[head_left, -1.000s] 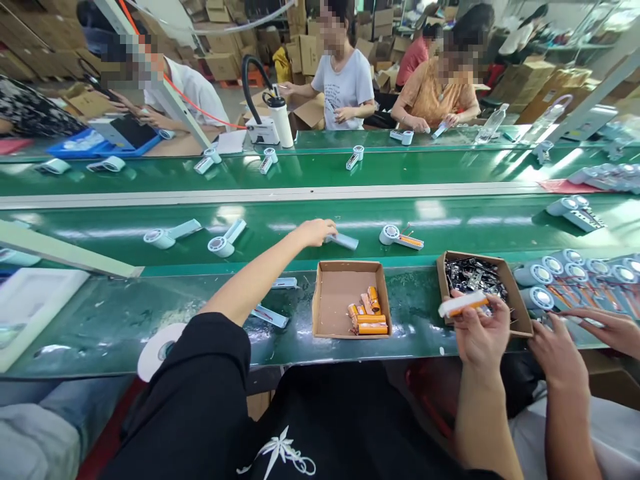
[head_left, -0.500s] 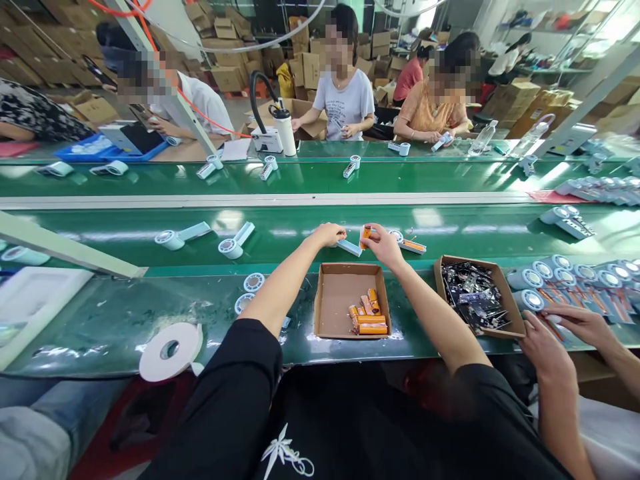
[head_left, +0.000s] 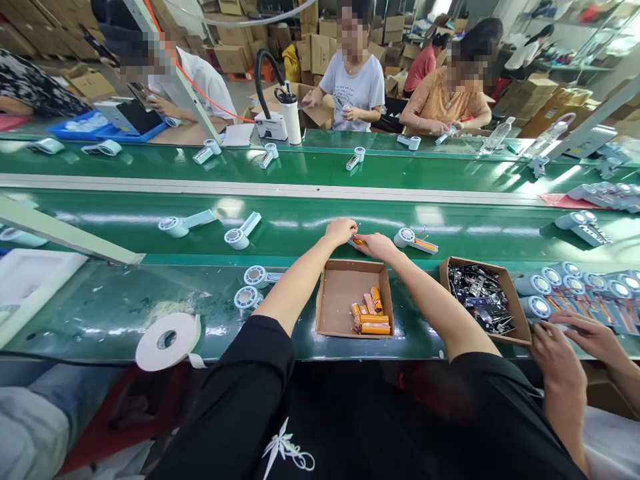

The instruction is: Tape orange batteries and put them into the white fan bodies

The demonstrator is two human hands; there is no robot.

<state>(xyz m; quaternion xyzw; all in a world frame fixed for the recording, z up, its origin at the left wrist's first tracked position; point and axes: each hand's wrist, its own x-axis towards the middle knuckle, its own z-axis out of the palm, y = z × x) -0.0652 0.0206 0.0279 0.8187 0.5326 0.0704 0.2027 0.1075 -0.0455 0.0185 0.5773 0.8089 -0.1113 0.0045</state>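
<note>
Over the green belt, my left hand [head_left: 342, 231] is closed at the far end of a light-blue device part, whose details are mostly hidden by the fingers. My right hand [head_left: 376, 245] pinches an orange battery [head_left: 359, 242] against that part, the two hands nearly touching. Just right of them lies a round-headed fan device [head_left: 404, 237] with an orange battery in its handle. Nearer to me, a cardboard tray [head_left: 355, 335] holds several orange batteries [head_left: 375, 325] in its right half.
Left of my arms are fan devices [head_left: 248, 297] and a white tape roll [head_left: 165, 341]. To the right stand a box of circuit boards [head_left: 480, 297], rows of fan parts [head_left: 570, 283] and a co-worker's hands [head_left: 557, 353]. People sit across the belt.
My right hand has moved left and lowered the orange battery onto the light-blue part by my left hand. The whole view has shifted slightly.
</note>
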